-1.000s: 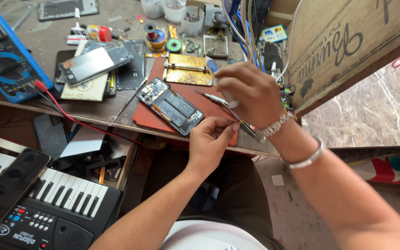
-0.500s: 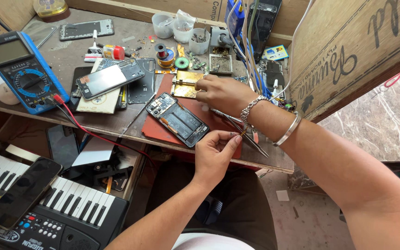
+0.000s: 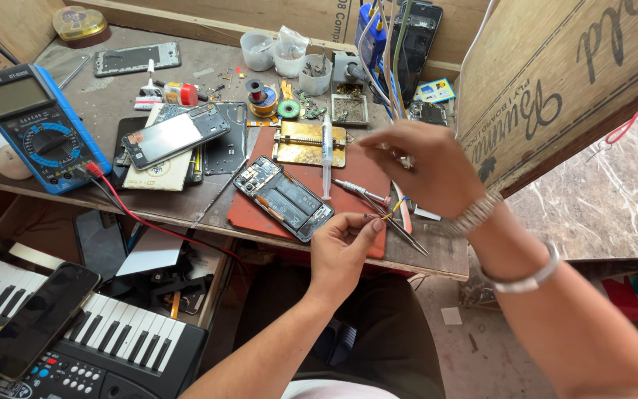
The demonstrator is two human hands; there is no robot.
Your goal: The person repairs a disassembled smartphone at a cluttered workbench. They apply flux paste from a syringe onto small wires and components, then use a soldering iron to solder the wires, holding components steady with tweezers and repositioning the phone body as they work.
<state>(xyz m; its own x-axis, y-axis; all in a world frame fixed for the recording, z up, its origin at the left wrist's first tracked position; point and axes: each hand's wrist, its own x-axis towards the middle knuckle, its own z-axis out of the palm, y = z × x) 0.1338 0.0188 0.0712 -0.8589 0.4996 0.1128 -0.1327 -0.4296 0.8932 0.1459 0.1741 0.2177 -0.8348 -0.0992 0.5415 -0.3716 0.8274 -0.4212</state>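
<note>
Left hand palm-up, grip pinched on thin wire; right hand raised, grip unclear.

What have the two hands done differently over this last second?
The right hand has lifted off the red mat, fingers now in the air above it. The left hand stays near the mat's front edge, pinching something small by the tweezers. The opened phone and blue multimeter lie where they were.
</note>
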